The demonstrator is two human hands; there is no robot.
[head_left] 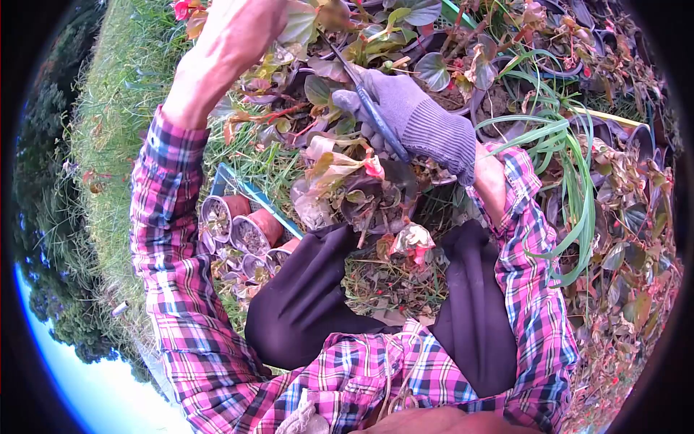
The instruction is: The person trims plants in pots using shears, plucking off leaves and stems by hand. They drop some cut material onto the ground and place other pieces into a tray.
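Bed of potted plants [578, 108] across far side; grass [116, 108] at left. Potted plant [376, 202] between knees, just below gloved right hand [412, 123]. Likely light; leaves soft, stems brittle, so grip pot wall, not foliage. Empty pots [238, 231] stacked by left knee. Left hand [253, 29] bare, up among leaves; fingers hidden, cannot tell grip. Right fingers closed round scissors [358, 83].

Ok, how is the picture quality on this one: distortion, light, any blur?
Head view: strong fisheye with black corners, the grass and sky bent round the left edge. Soft, even daylight, no hard shadows or glare. The gloved right hand and scissors are fairly sharp. The bare left hand is cut by the top edge and half hidden. The leaves at the right rim go soft.
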